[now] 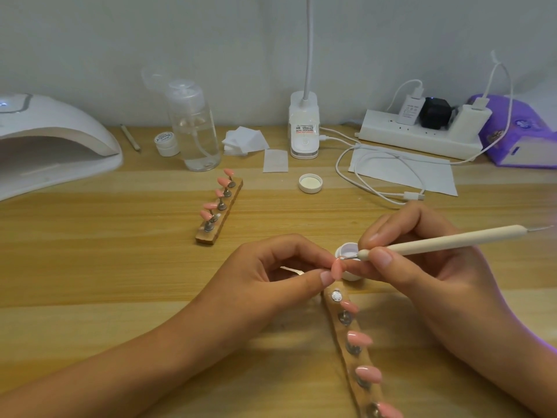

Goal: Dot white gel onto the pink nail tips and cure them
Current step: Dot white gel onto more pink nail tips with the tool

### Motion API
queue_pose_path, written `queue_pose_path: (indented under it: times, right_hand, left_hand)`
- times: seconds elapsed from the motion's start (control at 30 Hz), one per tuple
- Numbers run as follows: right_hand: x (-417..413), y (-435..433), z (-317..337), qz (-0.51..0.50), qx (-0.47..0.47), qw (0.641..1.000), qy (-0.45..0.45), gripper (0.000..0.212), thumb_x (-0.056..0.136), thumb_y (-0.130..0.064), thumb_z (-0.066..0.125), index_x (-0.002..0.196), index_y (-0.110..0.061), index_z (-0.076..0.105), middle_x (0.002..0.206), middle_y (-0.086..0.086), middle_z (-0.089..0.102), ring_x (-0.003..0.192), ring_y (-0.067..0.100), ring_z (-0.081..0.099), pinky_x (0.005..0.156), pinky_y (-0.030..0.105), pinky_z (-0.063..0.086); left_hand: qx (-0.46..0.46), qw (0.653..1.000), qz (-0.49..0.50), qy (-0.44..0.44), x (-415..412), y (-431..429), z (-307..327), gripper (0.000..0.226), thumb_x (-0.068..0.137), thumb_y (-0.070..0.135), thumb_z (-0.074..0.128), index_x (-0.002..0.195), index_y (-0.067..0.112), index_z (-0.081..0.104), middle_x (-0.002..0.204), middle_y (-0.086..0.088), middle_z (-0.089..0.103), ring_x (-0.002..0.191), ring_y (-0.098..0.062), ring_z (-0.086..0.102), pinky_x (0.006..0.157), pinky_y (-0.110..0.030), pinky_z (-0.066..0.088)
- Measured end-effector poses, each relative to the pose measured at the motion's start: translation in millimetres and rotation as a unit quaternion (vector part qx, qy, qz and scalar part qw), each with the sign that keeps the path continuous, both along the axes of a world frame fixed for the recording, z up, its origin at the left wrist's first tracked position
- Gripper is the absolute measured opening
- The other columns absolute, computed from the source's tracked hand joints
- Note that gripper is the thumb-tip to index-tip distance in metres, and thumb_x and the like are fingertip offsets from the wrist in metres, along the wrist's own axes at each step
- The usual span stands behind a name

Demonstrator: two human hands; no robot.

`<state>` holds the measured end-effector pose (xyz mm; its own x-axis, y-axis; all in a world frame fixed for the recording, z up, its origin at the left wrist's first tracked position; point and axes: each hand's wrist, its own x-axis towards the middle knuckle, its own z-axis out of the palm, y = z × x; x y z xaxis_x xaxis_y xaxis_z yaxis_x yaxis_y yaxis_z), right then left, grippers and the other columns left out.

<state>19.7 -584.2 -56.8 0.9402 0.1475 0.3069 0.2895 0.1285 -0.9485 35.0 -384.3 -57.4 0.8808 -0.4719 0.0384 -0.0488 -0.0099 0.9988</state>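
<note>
View from above a light wooden table where a person works with both bare hands. The left hand pinches a single pink nail tip between thumb and fingertips, holding it just above the table. The right hand grips a cream dotting pen like a pencil, its fine metal point touching the top of the held nail tip. Directly behind the fingertips stands a small open white gel pot, partly hidden by them. Its lid lies upturned farther back on the table.

Below the hands a wooden strip runs toward the viewer, carrying four more pink nail tips on metal pegs; the peg spot nearest the hands shows only a bare metal disc. A second wooden strip lies apart, left of centre, with five pink nail tips standing on it.

At far left sits a white curing lamp with its opening facing the table. Along the back wall are a clear pump bottle, a small white jar, a pile of white wipes, the base of a desk lamp, a power strip with chargers plugged in, a loose white cable and a purple pack
</note>
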Motion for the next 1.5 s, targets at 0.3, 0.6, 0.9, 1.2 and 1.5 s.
queue_pose_path:
  times: [0.3,0.6,0.9,1.2,1.5]
  right_hand:
    - [-0.1,0.1,0.7,0.001,0.0,1.0,-0.002,0.021,0.075,-0.033,0.079,0.081,-0.018,0.065,0.08,0.004,0.065,0.082,0.021,0.071,0.076,0.03,0.058]
    - [-0.2,-0.4,-0.1,0.004,-0.013,1.0,-0.003,0.012,0.074,-0.024,0.074,0.079,-0.018,0.064,0.078,0.005,0.066,0.081,0.021,0.071,0.075,0.029,0.058]
    - [-0.6,0.1,-0.6,0.007,-0.004,1.0,-0.005,0.007,0.075,-0.021,0.07,0.078,-0.018,0.064,0.077,0.005,0.065,0.08,0.021,0.07,0.075,0.028,0.058]
    - [0.0,0.1,-1.2,0.009,-0.002,1.0,-0.008,0.009,0.077,-0.022,0.07,0.079,-0.017,0.063,0.077,0.002,0.066,0.081,0.019,0.071,0.076,0.03,0.058]
    - [-0.8,0.2,-0.3,0.012,-0.009,1.0,-0.019,0.009,0.078,-0.021,0.069,0.082,-0.017,0.062,0.079,0.002,0.067,0.082,0.018,0.072,0.077,0.033,0.059]
  left_hand:
    - [0.013,1.0,0.003,-0.013,-0.4,0.1,0.4,0.008,0.08,0.02,0.071,0.087,0.021,0.075,0.095,-0.008,0.073,0.084,-0.028,0.064,0.076,-0.029,0.049]
    - [0.017,1.0,0.005,-0.019,-0.4,0.5,0.3,0.008,0.079,0.021,0.071,0.085,0.024,0.075,0.092,-0.006,0.073,0.081,-0.015,0.063,0.072,-0.022,0.049]
    - [0.018,1.0,0.007,-0.021,-0.9,0.4,0.1,0.007,0.079,0.022,0.071,0.084,0.025,0.075,0.092,-0.007,0.073,0.08,-0.015,0.063,0.071,-0.024,0.049]
    - [0.016,1.0,0.006,-0.022,-0.7,0.1,0.4,0.007,0.08,0.02,0.071,0.084,0.023,0.075,0.091,-0.005,0.073,0.082,-0.014,0.064,0.072,-0.023,0.051]
    - [0.02,1.0,0.005,-0.019,-0.3,0.4,-0.6,0.008,0.08,0.022,0.071,0.085,0.025,0.075,0.093,-0.004,0.074,0.085,-0.021,0.067,0.077,-0.03,0.052]
